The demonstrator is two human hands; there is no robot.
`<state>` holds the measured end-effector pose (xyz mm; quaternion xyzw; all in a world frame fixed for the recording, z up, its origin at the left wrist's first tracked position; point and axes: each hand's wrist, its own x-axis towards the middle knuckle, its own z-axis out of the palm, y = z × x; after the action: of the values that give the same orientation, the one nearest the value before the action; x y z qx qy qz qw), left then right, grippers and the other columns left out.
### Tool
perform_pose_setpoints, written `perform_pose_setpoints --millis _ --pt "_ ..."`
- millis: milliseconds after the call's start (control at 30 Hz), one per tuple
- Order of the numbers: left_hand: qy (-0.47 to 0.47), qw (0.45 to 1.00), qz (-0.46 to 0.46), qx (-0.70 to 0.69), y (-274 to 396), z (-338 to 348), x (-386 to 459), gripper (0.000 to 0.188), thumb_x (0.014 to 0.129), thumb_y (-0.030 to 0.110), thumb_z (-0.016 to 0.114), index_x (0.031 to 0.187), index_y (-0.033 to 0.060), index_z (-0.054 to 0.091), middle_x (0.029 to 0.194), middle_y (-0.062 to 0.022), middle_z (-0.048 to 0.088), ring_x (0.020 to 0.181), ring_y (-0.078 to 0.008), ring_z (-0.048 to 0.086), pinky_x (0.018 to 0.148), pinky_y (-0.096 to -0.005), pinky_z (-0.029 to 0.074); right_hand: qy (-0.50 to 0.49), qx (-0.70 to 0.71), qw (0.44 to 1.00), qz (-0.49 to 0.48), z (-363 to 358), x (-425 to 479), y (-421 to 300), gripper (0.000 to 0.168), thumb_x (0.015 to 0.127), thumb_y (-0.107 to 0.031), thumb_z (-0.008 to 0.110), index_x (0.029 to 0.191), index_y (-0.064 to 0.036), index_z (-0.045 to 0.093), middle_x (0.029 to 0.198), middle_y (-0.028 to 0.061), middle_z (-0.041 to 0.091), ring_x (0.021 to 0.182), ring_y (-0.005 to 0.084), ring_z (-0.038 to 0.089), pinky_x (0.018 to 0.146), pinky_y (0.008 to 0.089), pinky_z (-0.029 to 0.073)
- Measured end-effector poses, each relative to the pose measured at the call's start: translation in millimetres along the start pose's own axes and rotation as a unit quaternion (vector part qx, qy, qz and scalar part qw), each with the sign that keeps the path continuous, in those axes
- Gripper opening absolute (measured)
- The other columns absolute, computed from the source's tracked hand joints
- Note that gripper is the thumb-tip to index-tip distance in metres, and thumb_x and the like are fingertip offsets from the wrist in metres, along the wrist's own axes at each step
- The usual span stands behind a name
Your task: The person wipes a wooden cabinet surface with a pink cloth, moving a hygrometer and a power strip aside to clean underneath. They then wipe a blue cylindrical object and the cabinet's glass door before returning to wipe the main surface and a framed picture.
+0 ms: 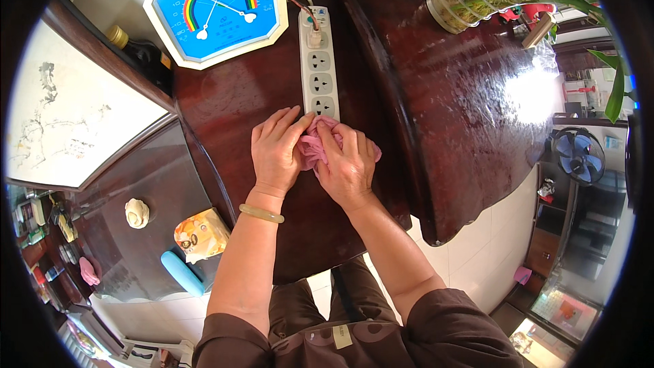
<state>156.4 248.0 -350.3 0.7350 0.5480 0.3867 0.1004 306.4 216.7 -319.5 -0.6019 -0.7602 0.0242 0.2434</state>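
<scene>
A crumpled pink cloth is bunched under my right hand, whose fingers press it against the near end of a white power strip. My left hand is just left of the cloth, palm down, one fingertip at the strip's near left corner. Its palm side is hidden, so its hold is unclear. The strip lies lengthwise away from me on a dark red polished wooden surface. One plug with a cord sits in a far socket; several nearer sockets show no plug.
A thermometer-hygrometer with a blue dial stands beyond my left hand, near a dark bottle. A raised wooden ledge runs along the right, bearing a glass plant vase. At left lie a tissue pack and a blue case.
</scene>
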Motion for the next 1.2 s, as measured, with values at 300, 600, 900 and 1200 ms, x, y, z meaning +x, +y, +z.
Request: perform_pose_setpoints --millis 300,600,900,1200 --pt "-0.001 1.0 0.003 0.002 -0.7 0.1 -0.9 0.044 0.079 -0.004 0.065 0.117 0.0148 0.074 0.121 -0.0044 0.073 0.116 -0.025 0.066 0.095 -0.038 0.047 0.012 -0.044 0.998 0.047 1.8 -11.6 19.2 0.062 0.068 -0.013 0.077 0.129 -0.013 0.067 0.115 0.0081 0.058 0.102 0.0305 0.058 0.086 0.0452 0.048" --pt "-0.006 1.0 0.003 -0.002 0.1 0.0 -0.2 0.046 0.079 -0.003 0.065 0.12 0.0143 0.074 0.122 -0.0048 0.073 0.116 -0.0249 0.065 0.096 -0.0376 0.046 0.011 0.019 1.0 0.01 0.8 -1.6 -7.5 0.065 0.066 -0.006 0.076 0.131 -0.012 0.068 0.115 0.0066 0.06 0.101 0.0294 0.061 0.087 0.0433 0.05" --pt "-0.005 1.0 0.001 -0.007 -1.7 0.4 -0.4 0.046 0.078 -0.002 0.066 0.119 0.017 0.074 0.121 -0.0045 0.073 0.115 -0.0247 0.065 0.096 -0.0384 0.046 0.003 -0.038 0.998 0.043 3.4 -17.1 24.3 0.067 0.07 -0.014 0.075 0.136 -0.013 0.064 0.114 0.0082 0.058 0.101 0.0309 0.059 0.086 0.0458 0.048" --pt "-0.005 1.0 0.004 -0.003 -1.2 -0.4 0.2 0.043 0.08 -0.002 0.066 0.118 0.0148 0.074 0.121 -0.0046 0.073 0.115 -0.0251 0.066 0.095 -0.0379 0.047 -0.002 0.028 0.999 0.022 -7.5 -23.2 5.3 0.06 0.068 -0.011 0.076 0.128 -0.013 0.069 0.112 0.0078 0.059 0.099 0.0304 0.058 0.087 0.0448 0.046"
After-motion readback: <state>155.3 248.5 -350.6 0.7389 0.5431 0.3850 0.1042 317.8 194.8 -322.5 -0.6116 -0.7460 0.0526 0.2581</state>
